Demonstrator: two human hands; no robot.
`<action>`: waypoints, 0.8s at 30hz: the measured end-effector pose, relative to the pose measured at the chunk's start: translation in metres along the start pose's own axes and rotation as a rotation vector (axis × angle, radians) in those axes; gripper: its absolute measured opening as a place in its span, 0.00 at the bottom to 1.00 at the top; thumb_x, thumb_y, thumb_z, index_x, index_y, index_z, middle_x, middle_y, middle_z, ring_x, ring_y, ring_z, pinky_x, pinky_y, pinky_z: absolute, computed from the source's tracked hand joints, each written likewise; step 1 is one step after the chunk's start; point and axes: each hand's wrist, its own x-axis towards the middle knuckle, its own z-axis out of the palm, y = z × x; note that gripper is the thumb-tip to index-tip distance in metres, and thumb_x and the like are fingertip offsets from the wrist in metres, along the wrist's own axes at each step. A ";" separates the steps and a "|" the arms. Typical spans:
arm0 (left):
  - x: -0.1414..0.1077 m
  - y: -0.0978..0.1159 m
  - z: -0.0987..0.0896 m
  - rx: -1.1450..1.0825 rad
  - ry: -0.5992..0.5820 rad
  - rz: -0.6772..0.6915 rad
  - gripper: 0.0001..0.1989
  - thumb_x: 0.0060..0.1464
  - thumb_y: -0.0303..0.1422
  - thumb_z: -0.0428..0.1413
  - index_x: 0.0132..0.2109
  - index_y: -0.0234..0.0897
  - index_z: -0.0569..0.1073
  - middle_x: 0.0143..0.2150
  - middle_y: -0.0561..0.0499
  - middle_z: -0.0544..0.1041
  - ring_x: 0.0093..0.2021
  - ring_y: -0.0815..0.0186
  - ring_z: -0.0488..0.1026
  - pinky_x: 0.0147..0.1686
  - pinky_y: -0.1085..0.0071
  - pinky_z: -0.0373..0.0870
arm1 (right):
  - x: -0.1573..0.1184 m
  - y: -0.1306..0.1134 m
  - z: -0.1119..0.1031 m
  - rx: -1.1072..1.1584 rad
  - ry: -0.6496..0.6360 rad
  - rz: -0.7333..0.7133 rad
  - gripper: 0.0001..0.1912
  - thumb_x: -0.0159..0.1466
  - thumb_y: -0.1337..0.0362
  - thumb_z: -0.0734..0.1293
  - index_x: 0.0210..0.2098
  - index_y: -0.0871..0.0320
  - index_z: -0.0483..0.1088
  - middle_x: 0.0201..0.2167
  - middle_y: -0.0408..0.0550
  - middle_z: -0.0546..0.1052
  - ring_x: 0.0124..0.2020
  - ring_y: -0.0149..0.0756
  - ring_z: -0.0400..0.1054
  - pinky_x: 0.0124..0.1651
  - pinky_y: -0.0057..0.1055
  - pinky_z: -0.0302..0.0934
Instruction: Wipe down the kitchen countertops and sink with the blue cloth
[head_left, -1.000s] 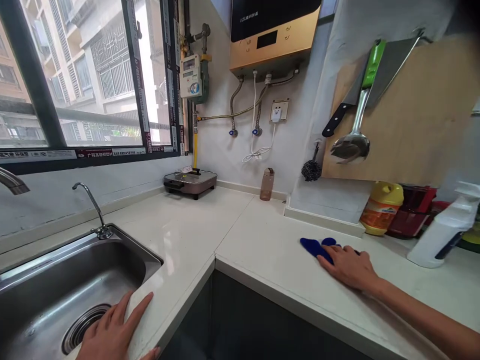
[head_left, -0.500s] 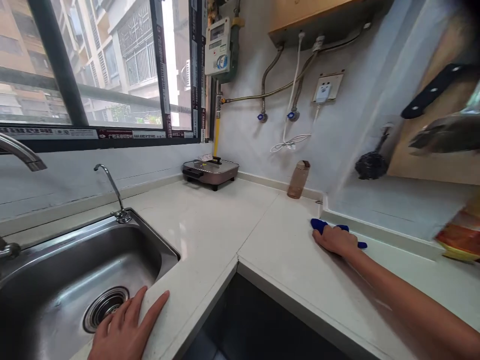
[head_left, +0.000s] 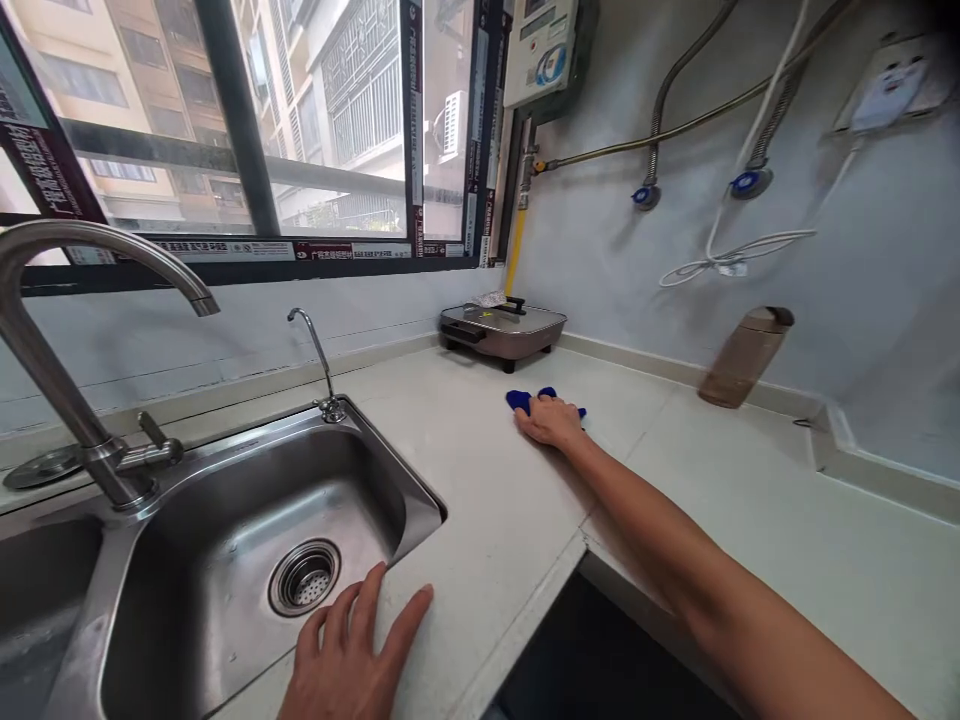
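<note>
My right hand presses a dark blue cloth against the white countertop, its fingers closed over the fabric. Parts of the cloth stick out beyond the fingertips, and the rest is hidden under the palm. Just behind it stands an electric pan with a glass lid, in the corner. My left hand rests with fingers spread on the counter strip by the front edge of the steel sink. It holds nothing.
A curved faucet and a thinner tap rise behind the sink. A brown translucent bottle stands against the right wall. Hoses and a looped white cable hang above. The counter's inner corner lies between my arms.
My right hand has carried the blue cloth from the right counter leftward, close to the pan. The view has turned left. My left hand stays by the sink edge.
</note>
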 end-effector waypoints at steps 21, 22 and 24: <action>-0.011 0.010 -0.061 -0.176 -0.213 0.013 0.48 0.43 0.51 0.61 0.70 0.51 0.55 0.75 0.38 0.50 0.73 0.41 0.47 0.69 0.41 0.45 | -0.117 -0.102 -0.020 0.290 0.010 -0.917 0.23 0.65 0.58 0.60 0.59 0.47 0.70 0.65 0.45 0.68 0.66 0.44 0.58 0.65 0.51 0.50; -0.012 0.010 -0.063 -0.176 -0.211 0.015 0.47 0.43 0.53 0.60 0.70 0.51 0.55 0.75 0.38 0.50 0.73 0.41 0.47 0.69 0.41 0.45 | -0.126 -0.095 -0.020 0.307 0.009 -0.938 0.23 0.65 0.59 0.60 0.58 0.48 0.71 0.65 0.45 0.68 0.66 0.45 0.58 0.65 0.51 0.50; -0.015 0.011 -0.066 -0.172 -0.206 0.018 0.47 0.44 0.53 0.60 0.70 0.51 0.55 0.75 0.38 0.50 0.73 0.41 0.47 0.69 0.42 0.46 | -0.145 -0.079 -0.021 0.342 0.010 -0.956 0.23 0.64 0.59 0.61 0.57 0.49 0.71 0.64 0.47 0.69 0.65 0.45 0.60 0.65 0.52 0.52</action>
